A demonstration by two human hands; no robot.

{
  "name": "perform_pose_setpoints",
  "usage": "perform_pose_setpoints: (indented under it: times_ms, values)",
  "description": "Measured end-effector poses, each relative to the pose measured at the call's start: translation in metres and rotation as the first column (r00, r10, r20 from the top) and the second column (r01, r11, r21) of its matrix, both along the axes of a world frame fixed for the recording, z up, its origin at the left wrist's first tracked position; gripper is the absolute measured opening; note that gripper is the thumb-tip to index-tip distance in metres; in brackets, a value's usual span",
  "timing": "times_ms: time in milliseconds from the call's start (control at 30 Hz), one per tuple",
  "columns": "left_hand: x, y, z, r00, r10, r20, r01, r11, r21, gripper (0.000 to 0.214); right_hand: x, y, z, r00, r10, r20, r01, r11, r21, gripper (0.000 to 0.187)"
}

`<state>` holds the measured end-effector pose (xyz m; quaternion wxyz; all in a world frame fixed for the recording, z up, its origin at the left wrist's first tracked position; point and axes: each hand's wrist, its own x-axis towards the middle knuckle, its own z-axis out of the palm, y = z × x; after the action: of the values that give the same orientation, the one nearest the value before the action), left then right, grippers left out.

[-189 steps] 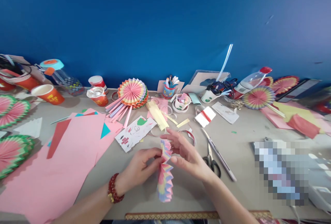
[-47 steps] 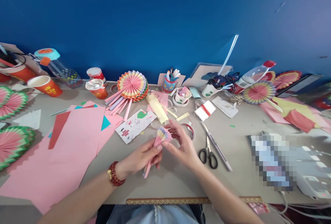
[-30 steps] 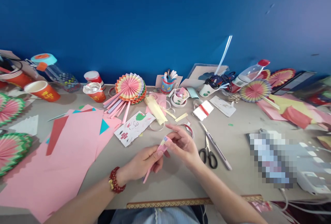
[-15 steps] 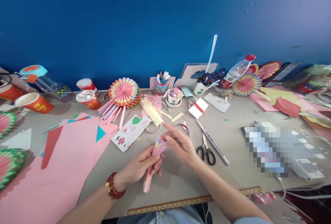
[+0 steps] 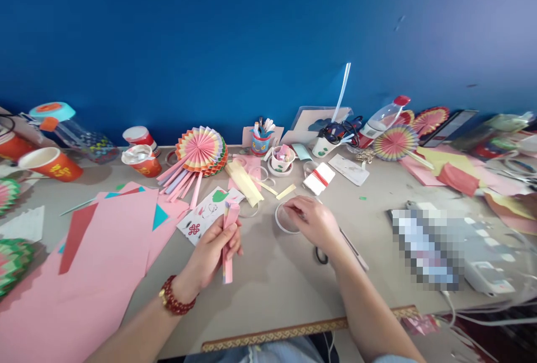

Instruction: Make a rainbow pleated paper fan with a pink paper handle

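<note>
My left hand (image 5: 216, 245) is closed around a narrow bundle of pleated pink paper (image 5: 227, 268), its top edge showing yellow and lilac. The bundle is held nearly upright above the table. To the right, my right hand (image 5: 314, 222) has its fingers pinched at the rim of a roll of tape (image 5: 278, 223); the fingertips partly cover the roll. Beneath that wrist, scissors (image 5: 321, 255) show only one black handle loop. A pale cutter knife (image 5: 354, 248) lies alongside, partly hidden by the forearm.
Pink paper sheets (image 5: 100, 290) spread over the left side. Pleated paper fans (image 5: 200, 147) are stacked at the back, near red paper cups (image 5: 52, 164). Yellow strips (image 5: 244, 184) and a drawn-on card (image 5: 199, 220) lie mid-table. A phone (image 5: 423, 251) and cables sit at right.
My left hand has moved left and up with the pleated paper. My right hand has left the paper's top and come down to the roll of tape, now covering most of the scissors.
</note>
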<state>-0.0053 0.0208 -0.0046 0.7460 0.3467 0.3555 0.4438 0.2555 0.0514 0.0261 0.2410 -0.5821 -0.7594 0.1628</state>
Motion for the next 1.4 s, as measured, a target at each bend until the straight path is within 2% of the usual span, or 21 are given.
perform_pose_setpoints:
  times_ms: [133,367,467,533,600,667,767,833,900,1000,1067,1133,1233,1300,1400]
  values:
    - [0.000,-0.001,-0.003,1.000,0.000,0.000,0.000,1.000,0.011,0.020,0.016,0.003,0.004,0.997,-0.031,0.071,0.035,0.998,-0.059,0.020]
    - [-0.002,0.001,-0.007,0.999,0.047,-0.017,-0.047,0.999,0.004,0.025,0.019,-0.001,0.014,0.995,-0.082,-0.062,0.084,0.996,0.027,0.018]
    - [-0.001,0.001,-0.006,0.996,0.054,-0.064,-0.053,0.999,0.011,0.027,0.019,-0.003,0.010,0.993,0.071,0.097,-0.062,0.994,-0.090,0.009]
    - [0.000,0.001,-0.005,0.994,0.043,-0.103,-0.041,0.999,0.018,0.028,0.015,-0.003,0.004,0.955,0.190,0.228,-0.151,0.972,-0.179,0.009]
    - [0.000,0.001,-0.004,0.990,0.037,-0.133,-0.035,0.999,0.019,0.030,0.008,-0.002,0.000,0.920,0.260,0.293,-0.205,0.957,-0.206,0.006]
    - [0.001,0.001,-0.004,0.989,0.038,-0.146,-0.037,0.999,0.012,0.033,0.003,-0.002,0.000,0.916,0.291,0.276,-0.246,0.951,-0.186,0.005]
    - [0.001,0.002,-0.004,0.992,0.038,-0.118,-0.040,0.999,-0.014,0.034,0.001,-0.002,0.007,0.946,0.291,0.143,-0.274,0.953,-0.127,0.006]
    - [0.000,0.002,-0.005,0.995,0.049,-0.086,-0.051,0.998,-0.028,0.031,0.006,-0.004,0.013,0.955,0.297,-0.017,-0.296,0.946,-0.129,0.005]
    - [-0.001,0.003,-0.007,0.995,0.077,-0.063,-0.079,0.997,-0.024,0.028,0.012,-0.006,0.016,0.927,0.296,-0.229,-0.335,0.929,-0.156,0.008]
    - [-0.002,0.002,-0.006,0.986,0.147,-0.073,-0.144,0.989,0.042,0.024,0.013,-0.010,0.016,0.785,0.240,-0.571,-0.410,0.892,-0.188,0.019]
    - [-0.003,-0.001,-0.002,0.982,0.137,-0.127,-0.123,0.985,0.118,0.027,0.006,-0.013,0.013,0.666,0.194,-0.721,-0.485,0.846,-0.220,0.024]
    - [-0.002,-0.005,0.003,0.977,0.051,-0.206,-0.013,0.984,0.180,0.033,-0.006,-0.016,0.009,0.593,0.147,-0.791,-0.550,0.792,-0.266,0.027]
    - [0.001,-0.009,0.005,0.954,-0.066,-0.292,0.128,0.972,0.198,0.038,-0.024,-0.017,0.001,0.572,0.097,-0.814,-0.584,0.745,-0.322,0.033]
    - [0.003,-0.010,0.001,0.956,-0.061,-0.288,0.112,0.980,0.164,0.033,-0.029,-0.016,-0.003,0.594,0.085,-0.800,-0.566,0.751,-0.340,0.035]
    - [0.004,-0.007,-0.007,0.988,-0.033,-0.153,0.041,0.998,0.052,0.028,-0.028,-0.011,-0.005,0.645,0.100,-0.757,-0.517,0.787,-0.336,0.042]
